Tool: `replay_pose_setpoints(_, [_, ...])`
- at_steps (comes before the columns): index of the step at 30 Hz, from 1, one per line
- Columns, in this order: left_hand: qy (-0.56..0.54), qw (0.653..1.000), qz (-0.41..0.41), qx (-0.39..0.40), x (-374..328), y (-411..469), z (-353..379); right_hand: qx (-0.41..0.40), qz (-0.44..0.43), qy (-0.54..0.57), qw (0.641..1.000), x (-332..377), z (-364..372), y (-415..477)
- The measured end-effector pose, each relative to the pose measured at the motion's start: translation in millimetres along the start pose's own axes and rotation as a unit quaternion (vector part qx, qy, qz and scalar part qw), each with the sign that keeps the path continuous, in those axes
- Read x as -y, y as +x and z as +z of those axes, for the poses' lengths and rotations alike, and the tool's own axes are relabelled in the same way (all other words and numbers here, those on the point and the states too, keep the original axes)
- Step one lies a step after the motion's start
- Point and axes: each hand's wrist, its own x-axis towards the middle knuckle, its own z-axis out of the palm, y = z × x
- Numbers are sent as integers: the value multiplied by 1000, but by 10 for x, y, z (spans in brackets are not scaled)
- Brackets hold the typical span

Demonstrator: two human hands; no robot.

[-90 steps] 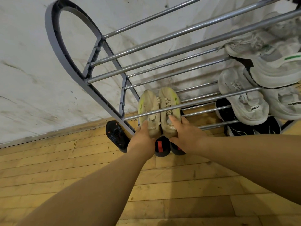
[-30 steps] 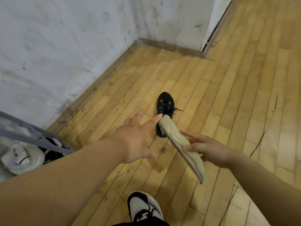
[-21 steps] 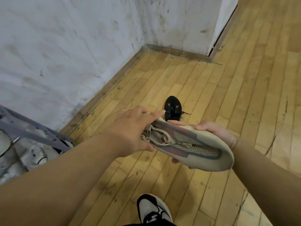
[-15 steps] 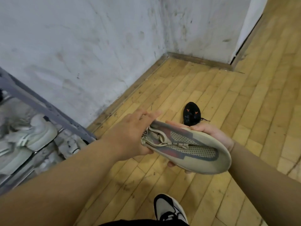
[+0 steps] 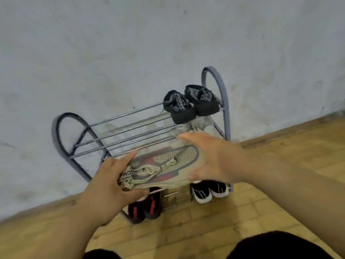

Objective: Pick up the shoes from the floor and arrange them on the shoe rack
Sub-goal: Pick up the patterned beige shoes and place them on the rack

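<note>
- Hands first: the left hand grips the heel end of a beige knit sneaker with red and grey side panels, fingers curled over the collar and thumb beneath. The right hand clasps the toe end, fingers over the top and thumb under.
- The sneaker hangs between the two hands, off the floor. It lies crosswise with its laces facing up and rests on no bar.
- Just beyond the hands stands a grey-framed shoe rack with chrome bars.
- Beyond the right hand, a pair of black fabric shoes sits on the top tier. Pale beige shoes lie on the tier under them, partly hidden by the right fingers.
- Below the left hand are black shoes with red stripes; below the right hand is a black-and-white pair.
- Step in hand, as I judge it: carrying the sneaker in to place it.
- The next move calls for turning it toe toward the wall. It should go sole-down across two bars, likely on the stretch beyond the left hand, and sit steady before the hands let go.
</note>
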Motion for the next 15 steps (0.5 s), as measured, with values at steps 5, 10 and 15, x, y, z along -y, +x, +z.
replay_pose_setpoints(5, [-100,982,-134,-90,896,-692,-368,62,-119,-193,972,1145,757,599])
replay_pose_setpoints(10, [-107,949,-223,-195,1502,-1097,-526,31,-172,-143,974,1693,1348,1071])
replay_pose_setpoints(15, [-134,913,-318,-218,2086,-1741,-171,115,-205,-154,960,2046,2106,1417])
